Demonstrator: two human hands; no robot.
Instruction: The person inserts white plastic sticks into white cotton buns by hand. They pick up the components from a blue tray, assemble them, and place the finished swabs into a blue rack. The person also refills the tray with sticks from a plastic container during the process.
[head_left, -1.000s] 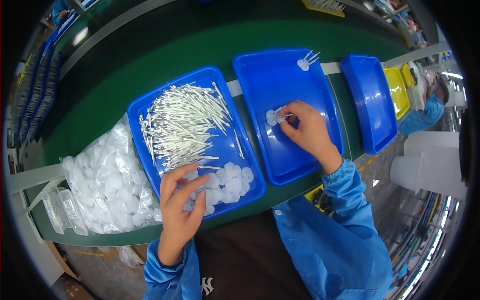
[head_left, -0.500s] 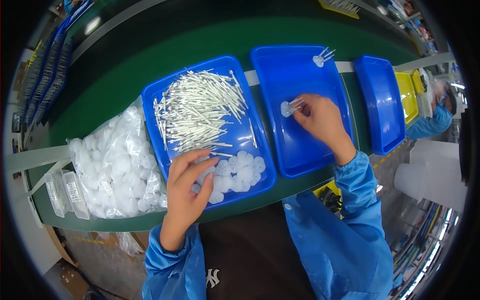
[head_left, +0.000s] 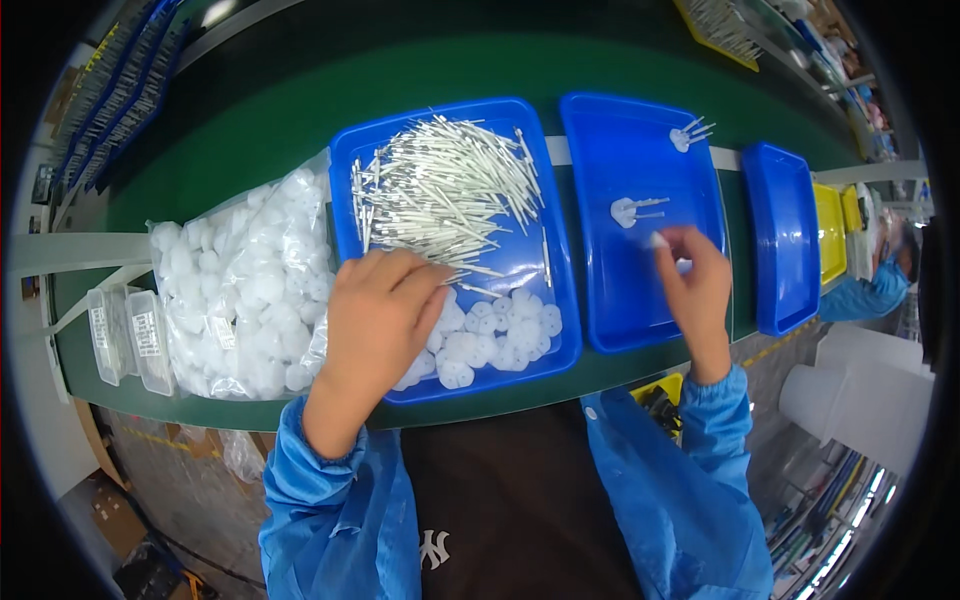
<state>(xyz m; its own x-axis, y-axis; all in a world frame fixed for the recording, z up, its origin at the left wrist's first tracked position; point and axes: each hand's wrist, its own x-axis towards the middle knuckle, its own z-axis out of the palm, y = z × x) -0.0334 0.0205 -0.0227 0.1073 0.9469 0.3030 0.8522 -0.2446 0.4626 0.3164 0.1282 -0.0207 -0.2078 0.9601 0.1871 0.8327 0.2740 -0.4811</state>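
Left hand: your left hand (head_left: 375, 315) lies palm down at the centre of the frame, over the near left part of the rectangular blue plastic tray (head_left: 350, 150), fingers curled loosely onto the parts; you cannot tell whether they pinch anything.
Right hand: your right hand (head_left: 697, 290) hovers at centre right, above the near right part of the second blue plastic tray (head_left: 600, 300), fingertips drawn together; a small white piece shows at them, but whether it is gripped cannot be told.
White sticks: the heap of thin white plastic sticks (head_left: 445, 190) fills the upper half of the first tray, just above your left hand.
White discs: the small round white plastic discs (head_left: 500, 335) lie in that tray's lower right corner, touching your left fingers.
Finished pieces: one white disc with sticks set in it (head_left: 632, 209) lies mid-tray just above your right hand; another like it (head_left: 688, 135) sits at the tray's upper right.
Bag: a clear plastic bag of white discs (head_left: 245, 290) lies left of the first tray.
Belt: all rest on the green conveyor belt (head_left: 250, 120).
Further right: a third blue tray (head_left: 785, 240) sits empty-looking, edge on.
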